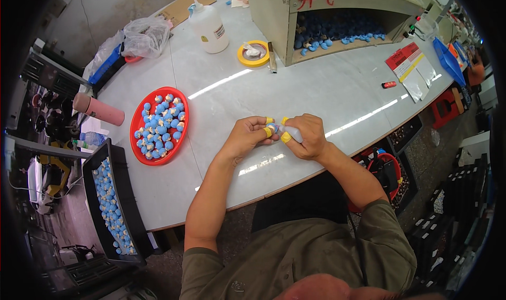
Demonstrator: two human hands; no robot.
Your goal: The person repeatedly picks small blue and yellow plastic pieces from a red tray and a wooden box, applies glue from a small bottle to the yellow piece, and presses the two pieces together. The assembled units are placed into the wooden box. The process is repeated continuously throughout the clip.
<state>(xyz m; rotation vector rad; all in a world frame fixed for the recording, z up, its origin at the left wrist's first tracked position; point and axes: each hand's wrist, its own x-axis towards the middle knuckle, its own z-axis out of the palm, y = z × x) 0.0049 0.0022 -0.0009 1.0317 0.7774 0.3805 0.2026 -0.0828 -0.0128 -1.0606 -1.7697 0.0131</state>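
Both hands meet over the near part of the grey table (221,105), with yellow tape wrapped round the thumbs and forefingers. My left hand (245,138) pinches a small blue piece (272,127), mostly covered by the fingertips. My right hand (310,136) is closed round a small translucent white bottle (293,134), its tip close against the blue piece; whether they touch I cannot tell. To the left of my hands lies a round red tray (185,106) holding many small blue balls with cream-coloured parts (158,134).
A black bin (138,215) of similar blue pieces hangs by the table's left edge, near a pink flask (103,110). At the back stand a white squeeze bottle (208,28), a yellow tape roll (254,64) and an open-fronted box (271,23) with blue pieces. Red-and-white packets (411,65) lie right.
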